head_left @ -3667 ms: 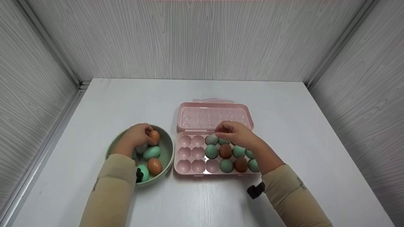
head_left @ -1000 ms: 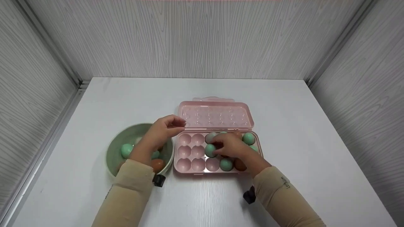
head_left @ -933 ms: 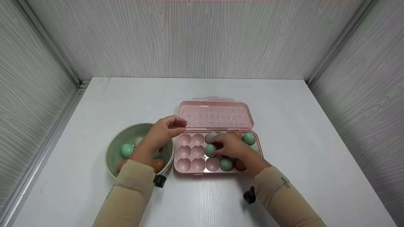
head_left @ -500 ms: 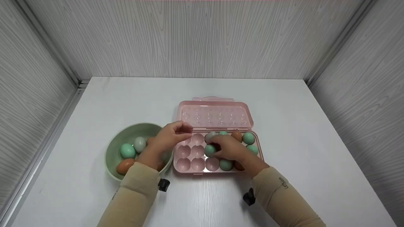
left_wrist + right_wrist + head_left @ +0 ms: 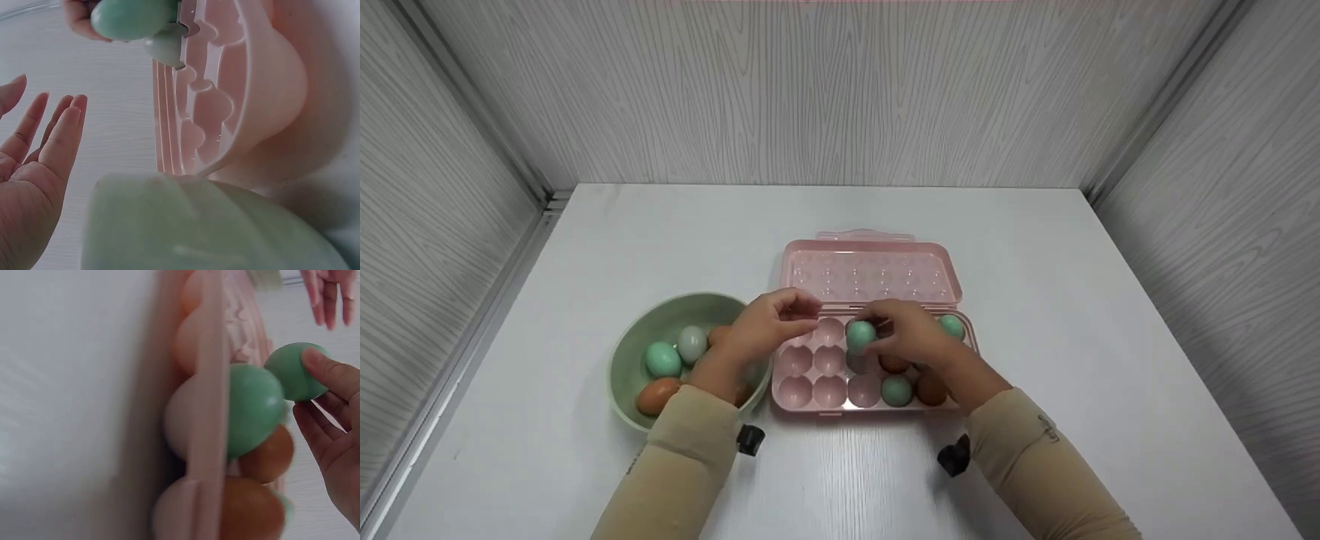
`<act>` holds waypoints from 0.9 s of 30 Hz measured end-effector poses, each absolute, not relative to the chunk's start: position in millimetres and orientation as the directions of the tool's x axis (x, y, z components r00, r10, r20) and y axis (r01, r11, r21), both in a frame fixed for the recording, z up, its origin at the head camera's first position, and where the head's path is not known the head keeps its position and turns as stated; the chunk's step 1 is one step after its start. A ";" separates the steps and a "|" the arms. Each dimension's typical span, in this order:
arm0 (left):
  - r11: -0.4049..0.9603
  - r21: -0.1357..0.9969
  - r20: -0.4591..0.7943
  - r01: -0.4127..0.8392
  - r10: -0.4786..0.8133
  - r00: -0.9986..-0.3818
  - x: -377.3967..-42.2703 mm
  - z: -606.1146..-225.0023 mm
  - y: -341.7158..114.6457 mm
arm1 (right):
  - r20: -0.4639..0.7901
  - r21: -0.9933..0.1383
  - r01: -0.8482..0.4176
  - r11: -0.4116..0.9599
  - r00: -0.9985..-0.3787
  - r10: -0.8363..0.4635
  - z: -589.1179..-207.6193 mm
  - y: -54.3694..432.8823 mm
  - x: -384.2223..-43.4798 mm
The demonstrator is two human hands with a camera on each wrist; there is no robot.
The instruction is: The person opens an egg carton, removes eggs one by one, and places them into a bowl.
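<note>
My right hand point(image 5: 911, 334) pinches a green egg point(image 5: 861, 337) between thumb and fingers, raised over the pink egg carton point(image 5: 814, 377). The right wrist view shows the thumb across the top of this green egg point(image 5: 292, 371). In the middle row, the cup below it shows bare. My left hand point(image 5: 765, 322) hovers above the carton's left end, fingers loosely extended around nothing; in the left wrist view the palm point(image 5: 34, 185) is bare. Green and brown eggs, such as one green egg point(image 5: 897, 391), fill cups at the carton's right; my right hand hides some.
A light green bowl point(image 5: 690, 307) stands left of the carton, holding several eggs, among them a brown egg point(image 5: 658, 395); my left forearm covers part of it. The carton's lid point(image 5: 870, 274) lies folded back behind it. Panelled walls enclose the white table point(image 5: 1035, 300).
My left hand has left the bowl, where it gripped a brown egg, and moved right over the carton, without that egg. My right hand has lifted the green egg out of its middle-row cup.
</note>
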State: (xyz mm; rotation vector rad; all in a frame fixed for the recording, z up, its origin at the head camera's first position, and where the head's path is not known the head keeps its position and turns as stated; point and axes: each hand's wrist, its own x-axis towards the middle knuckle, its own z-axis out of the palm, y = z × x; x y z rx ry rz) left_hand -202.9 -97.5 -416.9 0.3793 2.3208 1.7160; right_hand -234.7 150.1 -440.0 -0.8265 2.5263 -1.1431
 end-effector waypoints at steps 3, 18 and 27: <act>0.268 0.961 -0.036 0.061 0.343 -0.939 -201.8 -415.0 -96.3 | 0.014 -0.790 -0.364 0.494 -0.815 -0.579 -426.4 146.9 -233.5; 0.151 0.984 0.033 0.099 0.389 -0.921 -190.6 -386.4 -85.9 | 0.034 -0.834 -0.323 0.447 -0.840 -0.542 -378.6 117.9 -222.4; 0.254 0.955 0.047 0.157 0.389 -0.920 -181.5 -368.1 -81.3 | 0.042 -0.841 -0.318 0.437 -0.845 -0.534 -374.3 110.2 -222.1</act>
